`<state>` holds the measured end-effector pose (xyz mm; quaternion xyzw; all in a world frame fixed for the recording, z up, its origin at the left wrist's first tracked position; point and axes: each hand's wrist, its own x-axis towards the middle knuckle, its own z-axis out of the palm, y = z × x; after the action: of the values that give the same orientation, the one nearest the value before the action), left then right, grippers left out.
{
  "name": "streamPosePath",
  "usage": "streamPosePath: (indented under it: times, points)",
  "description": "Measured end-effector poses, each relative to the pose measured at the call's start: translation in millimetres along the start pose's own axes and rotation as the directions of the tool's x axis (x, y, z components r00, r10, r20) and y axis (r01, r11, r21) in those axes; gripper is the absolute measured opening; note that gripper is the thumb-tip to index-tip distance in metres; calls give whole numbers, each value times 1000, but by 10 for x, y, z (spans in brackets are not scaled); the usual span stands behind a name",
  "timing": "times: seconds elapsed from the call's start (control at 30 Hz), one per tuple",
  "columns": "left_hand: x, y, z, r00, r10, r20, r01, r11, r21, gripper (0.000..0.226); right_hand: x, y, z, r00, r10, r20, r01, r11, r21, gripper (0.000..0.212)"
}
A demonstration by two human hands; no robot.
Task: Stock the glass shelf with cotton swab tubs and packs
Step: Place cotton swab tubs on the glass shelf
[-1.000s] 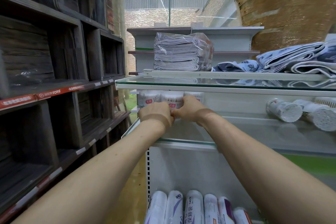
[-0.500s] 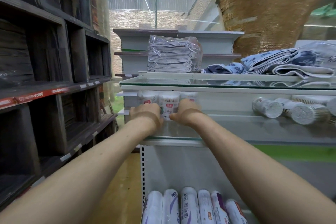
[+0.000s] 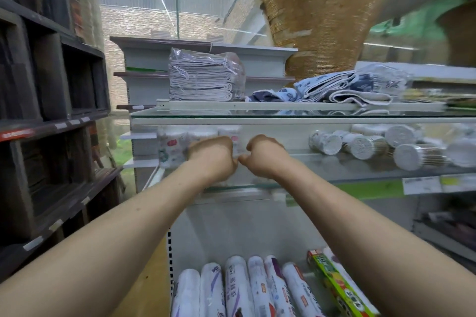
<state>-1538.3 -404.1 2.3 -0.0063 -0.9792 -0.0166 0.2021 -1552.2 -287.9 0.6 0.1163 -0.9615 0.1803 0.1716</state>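
Reaching onto the glass shelf [image 3: 334, 175] with left hand [image 3: 212, 158] and right hand [image 3: 262, 158] side by side, fingers [image 3: 253, 140] curled and hidden, cannot tell if pinching anything, likely nudging upright cotton swab tubs [image 3: 171, 147] just past the fingers into a neat row

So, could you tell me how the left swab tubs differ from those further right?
The left tubs stand upright, labels outward; the right tubs lie on their sides, white swab ends outward. The left tubs sit in a tight row; the right tubs lie scattered. Both share one glass shelf.
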Motion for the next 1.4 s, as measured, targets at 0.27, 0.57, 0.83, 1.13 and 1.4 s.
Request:
streamPosePath:
  times: [0.27,0.57,0.83,1.13,1.4]
  points:
    - [127,613,-19,997,79,-2,-79,995,-63,22,-88,640,-314,997,63,-44,-64,998,-19,37]
    - [411,1555,60,988,125,87,-113,984,-138,31,-56,1493,-642,994,88,-65,-93,993,-68,28]
    - [637,2085,141,991,89,101,-74,987,-140,33,42,2112,-835,993,107,-59,-113,986,-118,13]
    - [857,1984,343,994,-39,100,50,992,-113,32,478,2237,-705,995,91,-28,-94,990,-107,36]
    - [1041,1812,436,994,-47,94,57,994,-96,29,737,2219,-464,993,27,-111,-37,995,-95,14]
